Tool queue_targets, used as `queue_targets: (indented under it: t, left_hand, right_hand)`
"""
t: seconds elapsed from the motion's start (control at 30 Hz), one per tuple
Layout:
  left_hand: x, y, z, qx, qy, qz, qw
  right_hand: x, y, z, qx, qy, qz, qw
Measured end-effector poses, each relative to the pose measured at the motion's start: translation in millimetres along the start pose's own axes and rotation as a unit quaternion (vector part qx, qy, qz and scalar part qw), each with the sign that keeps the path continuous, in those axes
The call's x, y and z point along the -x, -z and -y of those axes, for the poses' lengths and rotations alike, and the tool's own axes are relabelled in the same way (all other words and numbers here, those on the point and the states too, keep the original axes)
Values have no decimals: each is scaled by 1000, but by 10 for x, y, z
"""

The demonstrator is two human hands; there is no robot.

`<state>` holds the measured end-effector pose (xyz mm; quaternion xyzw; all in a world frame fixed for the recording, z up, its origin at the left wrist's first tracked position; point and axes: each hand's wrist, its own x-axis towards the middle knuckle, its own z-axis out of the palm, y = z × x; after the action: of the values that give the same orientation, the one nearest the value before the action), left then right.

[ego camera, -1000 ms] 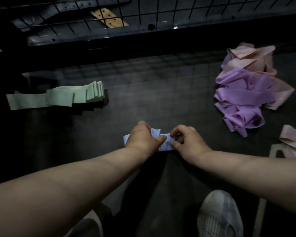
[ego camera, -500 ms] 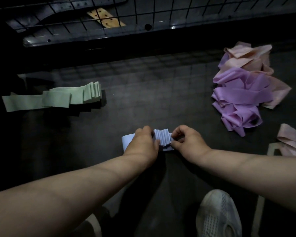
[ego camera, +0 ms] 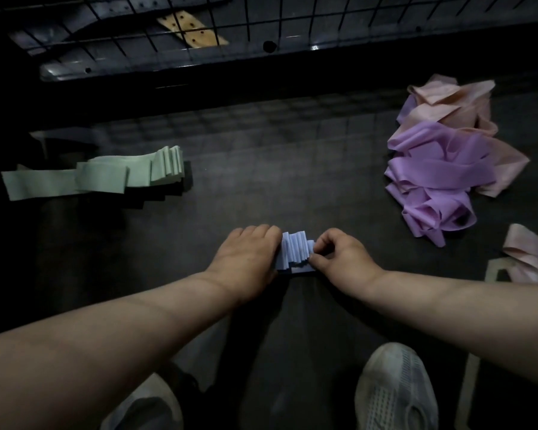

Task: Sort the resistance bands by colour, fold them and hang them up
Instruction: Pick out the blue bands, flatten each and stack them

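A pale blue resistance band [ego camera: 295, 251] lies pleated into a tight accordion stack on the dark floor in front of me. My left hand [ego camera: 246, 259] covers and grips its left end. My right hand [ego camera: 339, 256] pinches the stack's right end between thumb and curled fingers. A folded green band [ego camera: 106, 175] lies at the left with one tail stretched out. At the right sits a loose heap of purple bands [ego camera: 438, 187] mixed with pink bands [ego camera: 448, 103]. Another pink band [ego camera: 528, 252] lies at the right edge.
A black wire grid rack [ego camera: 199, 29] runs across the top, with a tan perforated strip [ego camera: 193, 29] behind it. My two white shoes [ego camera: 395, 392] stand at the bottom. A pale frame piece [ego camera: 472, 352] rests by the right edge.
The flat blue strip has been gathered into an upright pleated stack; the free left tail has vanished under my left hand, and both hands have closed in on the stack.
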<state>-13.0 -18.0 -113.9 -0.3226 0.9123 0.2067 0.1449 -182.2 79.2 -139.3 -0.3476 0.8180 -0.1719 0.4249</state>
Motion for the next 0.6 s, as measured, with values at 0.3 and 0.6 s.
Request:
queue_targets:
  t: [0.3,0.6]
  left_hand:
    - [-43,-86,12,41,-9,30,999]
    - [-45,-110,13,34,-27,-12,999]
  right_hand:
    - [-7,-3,-10,-10,11,14,1000]
    - [-25,7,-33,-15,14,23,1000]
